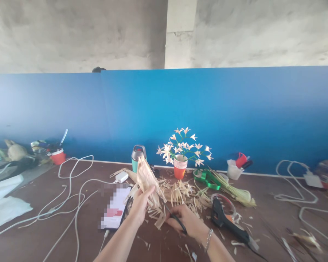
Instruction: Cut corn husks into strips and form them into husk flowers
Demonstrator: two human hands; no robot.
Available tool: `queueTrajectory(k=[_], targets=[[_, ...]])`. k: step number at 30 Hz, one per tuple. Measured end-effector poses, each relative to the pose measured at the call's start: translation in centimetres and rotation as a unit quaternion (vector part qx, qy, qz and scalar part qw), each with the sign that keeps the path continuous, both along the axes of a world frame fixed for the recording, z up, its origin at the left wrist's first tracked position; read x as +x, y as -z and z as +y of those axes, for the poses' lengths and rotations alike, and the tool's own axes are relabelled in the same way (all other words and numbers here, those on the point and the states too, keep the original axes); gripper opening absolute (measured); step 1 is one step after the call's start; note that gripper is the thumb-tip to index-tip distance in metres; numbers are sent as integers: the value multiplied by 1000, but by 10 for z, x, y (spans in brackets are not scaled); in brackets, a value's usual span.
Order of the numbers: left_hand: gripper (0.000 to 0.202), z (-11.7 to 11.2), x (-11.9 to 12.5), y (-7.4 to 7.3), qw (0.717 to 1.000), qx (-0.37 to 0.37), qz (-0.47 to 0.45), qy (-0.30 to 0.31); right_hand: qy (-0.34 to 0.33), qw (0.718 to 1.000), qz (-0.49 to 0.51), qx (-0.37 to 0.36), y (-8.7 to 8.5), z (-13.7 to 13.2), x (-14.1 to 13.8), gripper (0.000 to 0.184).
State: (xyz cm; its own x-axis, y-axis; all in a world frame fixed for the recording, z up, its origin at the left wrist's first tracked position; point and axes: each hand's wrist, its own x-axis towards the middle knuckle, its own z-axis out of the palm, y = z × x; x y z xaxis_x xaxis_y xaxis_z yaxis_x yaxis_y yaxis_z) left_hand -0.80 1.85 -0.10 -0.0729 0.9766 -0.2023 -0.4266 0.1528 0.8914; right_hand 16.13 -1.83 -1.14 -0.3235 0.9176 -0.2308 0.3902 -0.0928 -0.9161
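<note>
My left hand [140, 205] is closed on a pale dried corn husk [147, 178] and holds it upright above the brown table [57, 236]. My right hand [186, 222] grips black-handled scissors [172, 215], whose blades point up and left into the husk's lower edge. Cut husk strips and scraps [180, 193] lie just beyond both hands. Behind them an orange paper cup [179, 167] holds small husk flowers [183, 145] on green stems.
A phone [115, 207] lies left of my hands among white cables [71, 196] and a charger [121, 177]. A black glue gun [226, 222], a tape roll [223, 201], green ribbon [206, 178], a teal flask [138, 155] and a white cup [233, 171] stand around. A blue partition [164, 116] backs the table.
</note>
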Motion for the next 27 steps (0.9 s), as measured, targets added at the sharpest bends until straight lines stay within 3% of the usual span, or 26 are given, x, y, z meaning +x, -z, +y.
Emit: queueTrajectory(k=[9,17,22,27], targets=[[31,3,-4,6,999,25,39,4,-12,999,-36,-5,-8,-1,5,6],[37,3,-5,5,998,31,43,14,-19,999,-33,-23,-6,-1,7,8],[38,3,-5,1,999,6,3,-43,-23,999,0,-47,-2,-2,4,15],[35,1,0,-4,998,-20,-20,-60,-26,999,11,-38,2,-3,1,21]])
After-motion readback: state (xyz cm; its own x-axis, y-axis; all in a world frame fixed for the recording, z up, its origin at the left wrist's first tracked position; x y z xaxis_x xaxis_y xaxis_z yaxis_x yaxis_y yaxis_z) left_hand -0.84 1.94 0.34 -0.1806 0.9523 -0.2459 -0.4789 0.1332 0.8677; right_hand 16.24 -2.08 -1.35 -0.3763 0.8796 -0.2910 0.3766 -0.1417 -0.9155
